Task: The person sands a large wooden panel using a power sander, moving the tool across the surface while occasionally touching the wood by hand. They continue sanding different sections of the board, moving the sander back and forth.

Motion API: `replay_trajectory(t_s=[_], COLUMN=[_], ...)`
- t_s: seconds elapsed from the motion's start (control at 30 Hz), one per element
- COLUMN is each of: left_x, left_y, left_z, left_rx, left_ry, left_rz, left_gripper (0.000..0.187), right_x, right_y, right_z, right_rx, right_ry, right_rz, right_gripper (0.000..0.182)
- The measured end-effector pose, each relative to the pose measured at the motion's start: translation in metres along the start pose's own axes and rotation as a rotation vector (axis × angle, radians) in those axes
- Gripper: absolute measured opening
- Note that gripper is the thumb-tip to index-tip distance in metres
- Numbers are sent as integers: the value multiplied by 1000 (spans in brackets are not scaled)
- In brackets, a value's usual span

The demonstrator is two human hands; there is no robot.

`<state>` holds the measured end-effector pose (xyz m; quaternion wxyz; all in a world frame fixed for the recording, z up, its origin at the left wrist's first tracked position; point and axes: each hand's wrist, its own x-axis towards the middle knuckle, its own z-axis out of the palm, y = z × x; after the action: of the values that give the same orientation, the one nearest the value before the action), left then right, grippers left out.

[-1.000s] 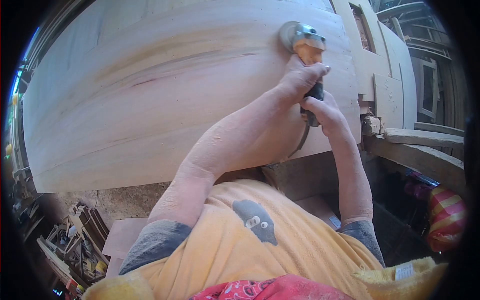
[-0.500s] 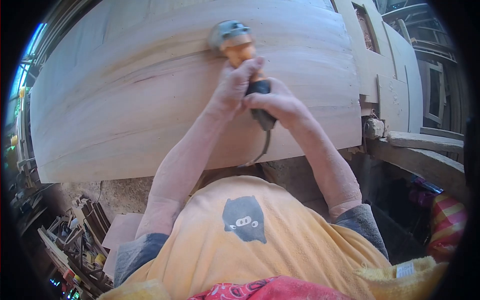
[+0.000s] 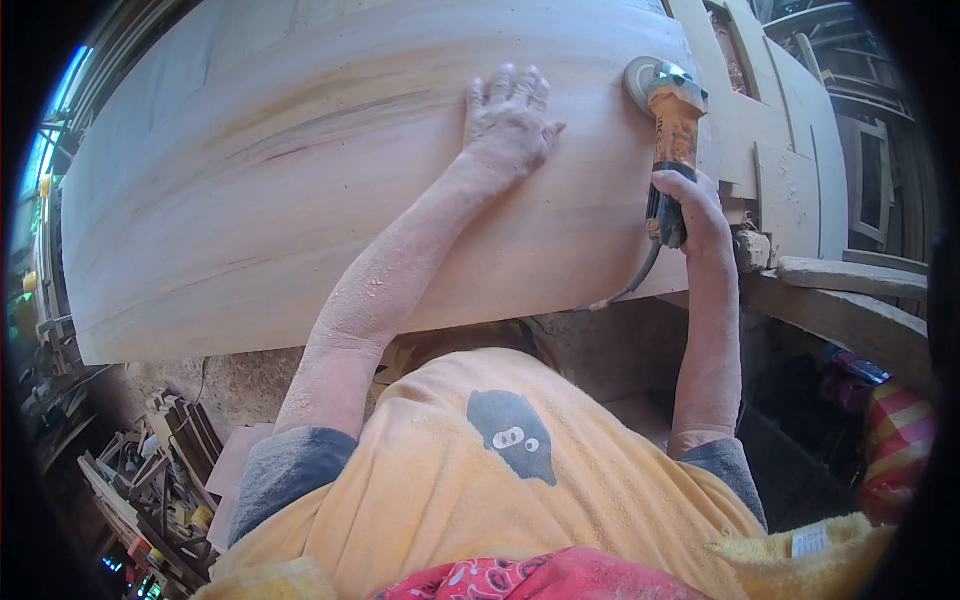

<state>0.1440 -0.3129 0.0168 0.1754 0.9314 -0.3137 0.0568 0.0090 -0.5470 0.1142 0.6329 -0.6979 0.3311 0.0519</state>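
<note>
An orange and black angle grinder (image 3: 677, 125) with a round disc lies near the right end of a large pale wooden panel (image 3: 330, 210). My right hand (image 3: 695, 205) is wrapped round its black rear handle, and a dark cord trails from it over the panel's near edge. My left hand (image 3: 508, 122) rests flat on the panel, palm down with fingers spread, to the left of the grinder. Darker streaks of grain and small dots mark the wood. Pale dust covers both forearms.
Rough timber beams (image 3: 850, 310) stand to the right, below more pale boards (image 3: 787, 200). A stack of wood offcuts (image 3: 150, 475) is at the lower left. A red and yellow checked bag (image 3: 895, 450) sits at the lower right.
My left hand has let go of the grinder and now lies on the panel. My right hand has carried the grinder from the panel's middle to its right end.
</note>
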Motion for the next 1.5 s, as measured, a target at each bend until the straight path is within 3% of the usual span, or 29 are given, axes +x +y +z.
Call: replay_trajectory(t_s=[0.1,0.2,0.3,0.4,0.5,0.53,0.63,0.8,0.9,0.93,1.03,1.1,1.17,1.2,1.37,1.43,1.5], left_x=[3,-11,-34,-32,-19,-13,3,12,-8,-11,-6,9,26,27,2,-26,-50], left_y=[-9,-18,-19,8,22,26,32,34,17,19,24,40,61,58,5,-19,-23], left_z=[-12,-19,-27,-58,-59,-49,-34,-34,-48,-59,-43,-38,-14,-19,-27,-55,-78], left_rx=[74,133,-172,-771,-1359,-1681,-1853,-1808,-1923,-1928,-1881,-1776,-1747,-1758,-1854,-1885,-1862], left_ry=[-41,63,136,-189,-170,-96,-155,-126,51,94,-12,-113,0,-39,-120,-36,119], left_rz=[-78,-42,-4,-369,-672,-684,-598,-622,-633,-726,-604,-636,-650,-642,-582,-627,-710], left_gripper=[63,55,46,41,43,43,40,39,37,33,31,26,26,27,31,30,31], right_x=[2,6,5,4,11,8,10,12,14,12,15,14,16,17,15,9,8], right_y=[-2,0,-10,-18,-19,-19,-17,-29,-25,-25,-22,-20,-23,-25,-32,-39,-21], right_z=[1,17,55,94,114,118,111,111,133,135,120,98,83,81,127,159,179], right_rx=[-14,-18,-57,-84,-143,-150,-102,-128,-199,-206,-227,-173,-162,-154,-141,-293,-182], right_ry=[-31,-116,-204,-316,-392,-390,-368,-350,-426,-445,-401,-343,-305,-284,-427,-524,-690], right_rz=[-5,-10,-4,-9,-70,-74,-35,-32,-37,-47,-49,-56,-9,11,-12,-44,-146], right_gripper=[31,31,32,36,39,39,41,42,43,43,43,43,42,41,38,35,37])
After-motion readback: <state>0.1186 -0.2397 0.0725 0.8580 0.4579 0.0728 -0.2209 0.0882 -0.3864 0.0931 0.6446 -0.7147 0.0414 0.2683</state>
